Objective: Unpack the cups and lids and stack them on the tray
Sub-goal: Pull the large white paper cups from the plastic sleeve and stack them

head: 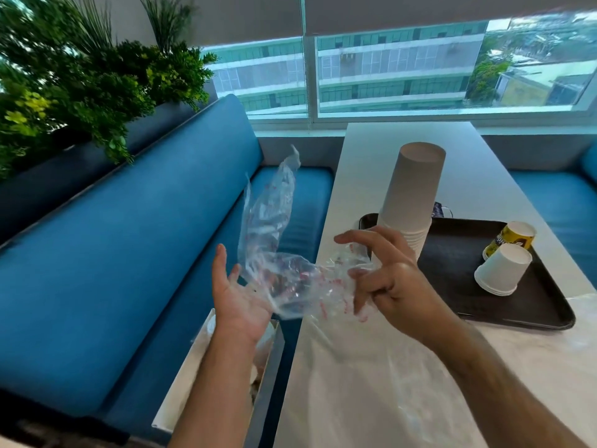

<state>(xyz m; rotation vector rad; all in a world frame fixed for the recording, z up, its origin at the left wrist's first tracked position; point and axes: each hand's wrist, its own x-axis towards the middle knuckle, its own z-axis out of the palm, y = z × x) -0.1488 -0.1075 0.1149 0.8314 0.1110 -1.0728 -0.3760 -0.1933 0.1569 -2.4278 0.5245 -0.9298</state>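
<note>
An empty clear plastic sleeve [271,253] with red print hangs in the air between my hands, left of the table. My right hand [384,279] pinches its crumpled right end with curled fingers. My left hand [239,295] lies palm up under its lower part, fingers straight. On the black tray [458,286] a tall stack of upside-down white paper cups [413,192] stands at the back left corner. A short stack of white cups [502,270] and a yellow printed cup [510,240] sit upside down at the tray's right side.
The tray lies on a white table [387,383], where more clear plastic [420,392] is spread in front of me. A blue bench [129,253] runs along the left, with an open box [206,367] on its seat below my left arm. Plants [64,92] stand behind the bench.
</note>
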